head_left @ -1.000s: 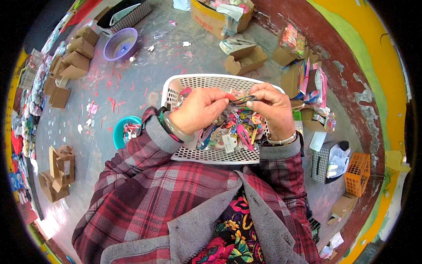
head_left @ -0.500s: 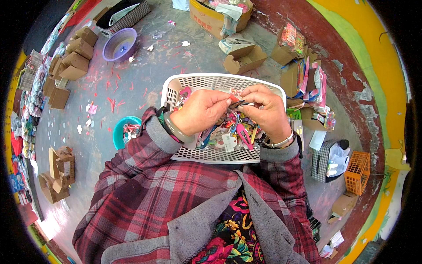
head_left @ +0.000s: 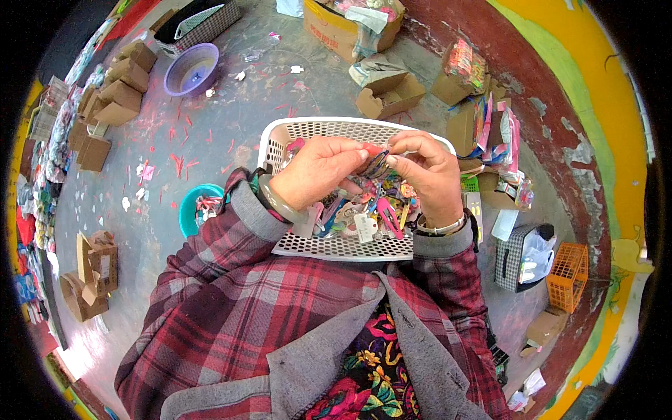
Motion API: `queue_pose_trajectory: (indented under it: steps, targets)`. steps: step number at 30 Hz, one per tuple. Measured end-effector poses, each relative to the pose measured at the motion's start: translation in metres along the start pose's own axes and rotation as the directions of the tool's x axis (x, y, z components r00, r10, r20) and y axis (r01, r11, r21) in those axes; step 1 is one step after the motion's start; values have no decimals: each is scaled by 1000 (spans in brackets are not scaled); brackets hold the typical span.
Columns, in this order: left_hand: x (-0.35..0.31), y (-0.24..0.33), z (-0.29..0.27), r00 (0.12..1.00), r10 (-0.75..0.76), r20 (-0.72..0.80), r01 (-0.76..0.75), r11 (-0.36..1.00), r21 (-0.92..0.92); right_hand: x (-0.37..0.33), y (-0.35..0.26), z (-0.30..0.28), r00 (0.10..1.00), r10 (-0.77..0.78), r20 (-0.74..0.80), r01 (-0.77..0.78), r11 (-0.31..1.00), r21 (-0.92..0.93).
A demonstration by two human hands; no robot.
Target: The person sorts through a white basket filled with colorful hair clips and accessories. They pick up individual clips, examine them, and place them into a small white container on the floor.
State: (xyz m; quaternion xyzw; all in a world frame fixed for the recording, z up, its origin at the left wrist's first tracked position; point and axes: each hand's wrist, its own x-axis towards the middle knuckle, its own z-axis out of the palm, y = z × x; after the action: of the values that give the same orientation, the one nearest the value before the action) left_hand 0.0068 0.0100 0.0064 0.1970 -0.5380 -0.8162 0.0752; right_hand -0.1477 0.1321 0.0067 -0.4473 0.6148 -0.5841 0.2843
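My left hand (head_left: 316,172) pinches a small red piece (head_left: 375,150) between thumb and forefinger, above a white perforated plastic basket (head_left: 329,248). Facing it, my right hand (head_left: 432,178) has its thumb and fingers bent together around dark, thin strips (head_left: 379,162) beside the red piece. What exactly these small pieces are is too small to tell. Below both hands, the basket holds a jumble of small colourful accessories, among them a pink snap hair clip (head_left: 389,215) and a white tag (head_left: 365,228).
On the floor at left stand a teal basin (head_left: 189,218) and, farther off, a purple basin (head_left: 190,70). Cardboard boxes (head_left: 119,105) line the left side, with more (head_left: 392,98) ahead. An orange crate (head_left: 567,276) and a checked bin (head_left: 509,259) stand at right. Red scraps litter the floor.
My hands have shifted slightly, and the fingers have opened the view of the red piece and dark strips between them. The right fingers sit a little differently. The basket stays put.
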Motion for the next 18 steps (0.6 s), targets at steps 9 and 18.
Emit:
queue_pose_trajectory:
  steps: [9,18]
  targets:
    - [1,0,-3,999,-19,29,21,999,-51,0,-2,4,987,-157,44,163,962,-221]
    - [3,-2,-3,1000,19,-3,-18,999,45,2,-3,7,963,-250,102,270,890,-369]
